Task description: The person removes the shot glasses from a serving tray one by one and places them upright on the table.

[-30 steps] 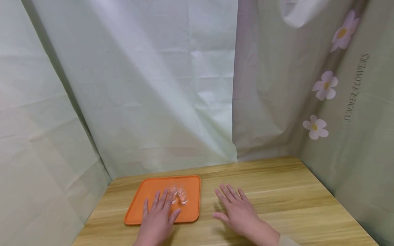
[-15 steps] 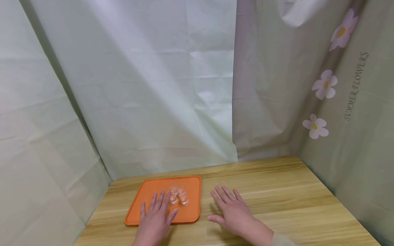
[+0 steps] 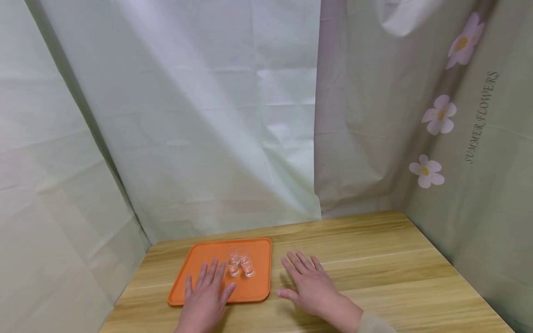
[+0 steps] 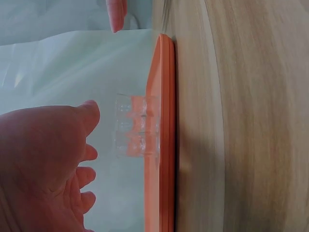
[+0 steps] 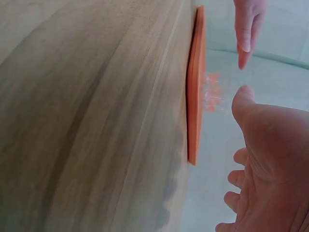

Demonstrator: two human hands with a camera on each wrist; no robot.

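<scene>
Several small clear shot glasses (image 3: 248, 270) stand close together on an orange tray (image 3: 200, 259) at the left of the table. Above the tray's front part hovers my left hand (image 3: 204, 300), palm down with fingers spread, holding nothing. Its fingertips are just left of the glasses in the head view, apart from them. To the right of the tray, my right hand (image 3: 312, 286) is held over the bare wood, fingers straight and apart. In the left wrist view the glasses (image 4: 137, 125) rise from the tray beyond the thumb.
The wooden table (image 3: 374, 259) extends to the right of the tray. Pale curtains (image 3: 229, 138) hang behind it and at both sides. The right one bears printed flowers (image 3: 426, 171) and lettering.
Both hands have drifted slightly left in the head view, fingers still spread. The left hand now covers less of the glasses. Tray and glasses have stayed put.
</scene>
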